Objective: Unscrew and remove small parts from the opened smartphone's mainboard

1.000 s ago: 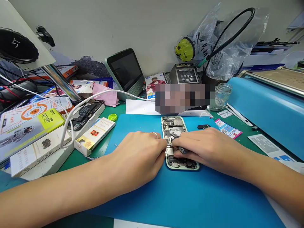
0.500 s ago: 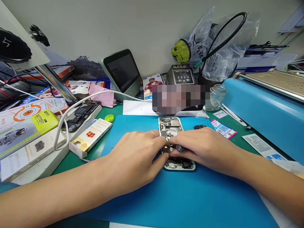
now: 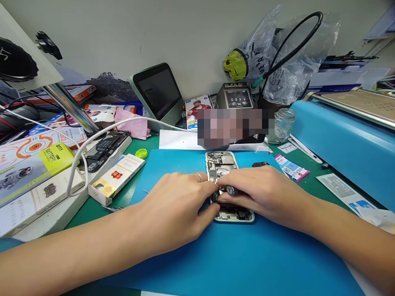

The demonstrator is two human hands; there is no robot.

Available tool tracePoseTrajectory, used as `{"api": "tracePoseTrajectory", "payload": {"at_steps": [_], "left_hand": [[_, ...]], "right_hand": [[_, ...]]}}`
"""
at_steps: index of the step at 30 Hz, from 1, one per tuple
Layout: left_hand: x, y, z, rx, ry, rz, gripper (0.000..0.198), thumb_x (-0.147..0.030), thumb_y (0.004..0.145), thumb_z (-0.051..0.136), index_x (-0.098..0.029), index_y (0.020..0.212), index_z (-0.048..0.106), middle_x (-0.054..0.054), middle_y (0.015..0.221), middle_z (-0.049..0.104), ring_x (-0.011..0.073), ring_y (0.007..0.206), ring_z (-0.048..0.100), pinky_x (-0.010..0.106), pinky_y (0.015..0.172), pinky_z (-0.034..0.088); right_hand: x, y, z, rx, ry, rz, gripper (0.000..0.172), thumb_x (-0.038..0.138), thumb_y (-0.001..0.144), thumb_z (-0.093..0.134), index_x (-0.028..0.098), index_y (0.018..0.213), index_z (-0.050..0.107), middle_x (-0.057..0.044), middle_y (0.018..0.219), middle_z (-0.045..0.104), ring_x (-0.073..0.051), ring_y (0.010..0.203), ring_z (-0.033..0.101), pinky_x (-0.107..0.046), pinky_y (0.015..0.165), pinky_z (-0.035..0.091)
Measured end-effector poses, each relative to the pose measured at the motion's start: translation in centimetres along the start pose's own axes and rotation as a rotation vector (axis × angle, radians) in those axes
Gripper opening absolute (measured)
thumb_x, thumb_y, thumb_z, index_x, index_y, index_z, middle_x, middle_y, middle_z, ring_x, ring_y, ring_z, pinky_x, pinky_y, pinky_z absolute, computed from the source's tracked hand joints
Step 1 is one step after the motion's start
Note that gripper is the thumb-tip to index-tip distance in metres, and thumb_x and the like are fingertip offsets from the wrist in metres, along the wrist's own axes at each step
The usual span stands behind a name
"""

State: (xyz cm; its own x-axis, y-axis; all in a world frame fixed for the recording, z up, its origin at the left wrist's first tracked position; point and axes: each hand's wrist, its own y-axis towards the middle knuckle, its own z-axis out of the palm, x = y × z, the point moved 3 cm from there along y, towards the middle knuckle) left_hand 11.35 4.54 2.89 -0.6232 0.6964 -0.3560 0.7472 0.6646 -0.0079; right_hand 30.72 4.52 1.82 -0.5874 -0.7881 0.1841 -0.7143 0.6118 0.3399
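Observation:
An opened phone (image 3: 222, 159) with a pale green frame lies on the blue mat (image 3: 234, 255), its inner boards and metal parts exposed. My left hand (image 3: 182, 201), a ring on one finger, grips the phone at its left edge with index finger and thumb. From the right, my right hand (image 3: 262, 187) is closed over the phone's middle. A dark cylindrical tool handle (image 3: 231, 190) with a round end pokes out between its fingers. Both hands' fingertips nearly meet above a small dark part inside the phone. What they pinch there is partly hidden.
At left lie a narrow carton (image 3: 119, 176), another opened phone (image 3: 106, 150) and a battery box (image 3: 33, 172). A white cable (image 3: 123, 123) arches behind. Toward the right stand a glass jar (image 3: 282, 123) and a large blue machine (image 3: 339, 139). A small black piece (image 3: 260, 164) rests beyond my right hand.
My right hand's fingertips have shifted slightly left and the tool handle has moved a little left with them. My left thumb has moved slightly down and right. The phone stays put.

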Motion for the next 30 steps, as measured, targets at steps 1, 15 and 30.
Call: {"api": "tracePoseTrajectory", "payload": {"at_steps": [1, 15, 30], "left_hand": [[0.0, 0.0, 0.0, -0.006, 0.006, 0.003, 0.015, -0.026, 0.104, 0.056, -0.024, 0.105, 0.071, 0.002, 0.09, 0.068, 0.0219, 0.074, 0.064, 0.034, 0.06, 0.03], [1.7, 0.0, -3.9, -0.166, 0.212, -0.13, 0.019, -0.034, 0.099, 0.065, -0.025, 0.108, 0.078, 0.0, 0.089, 0.071, 0.0185, 0.064, 0.058, 0.033, 0.061, 0.031], [3.0, 0.9, -2.8, -0.036, 0.162, -0.169, 0.023, -0.039, 0.103, 0.061, -0.029, 0.113, 0.08, 0.0, 0.099, 0.078, 0.0244, 0.081, 0.069, 0.035, 0.067, 0.038]], "right_hand": [[0.0, 0.0, 0.0, -0.002, 0.002, 0.0, 0.035, 0.041, 0.113, 0.05, 0.02, 0.094, 0.072, -0.001, 0.079, 0.078, -0.014, 0.065, 0.069, -0.027, 0.059, 0.041], [-0.4, -0.5, -0.8, -0.072, 0.085, 0.056, 0.012, 0.016, 0.101, 0.064, 0.022, 0.108, 0.072, 0.002, 0.094, 0.082, -0.013, 0.073, 0.074, -0.024, 0.066, 0.049], [0.2, -0.7, 0.1, 0.123, 0.086, -0.019, 0.024, 0.003, 0.095, 0.058, 0.02, 0.102, 0.074, 0.0, 0.084, 0.075, -0.016, 0.069, 0.067, -0.028, 0.06, 0.038]]}}
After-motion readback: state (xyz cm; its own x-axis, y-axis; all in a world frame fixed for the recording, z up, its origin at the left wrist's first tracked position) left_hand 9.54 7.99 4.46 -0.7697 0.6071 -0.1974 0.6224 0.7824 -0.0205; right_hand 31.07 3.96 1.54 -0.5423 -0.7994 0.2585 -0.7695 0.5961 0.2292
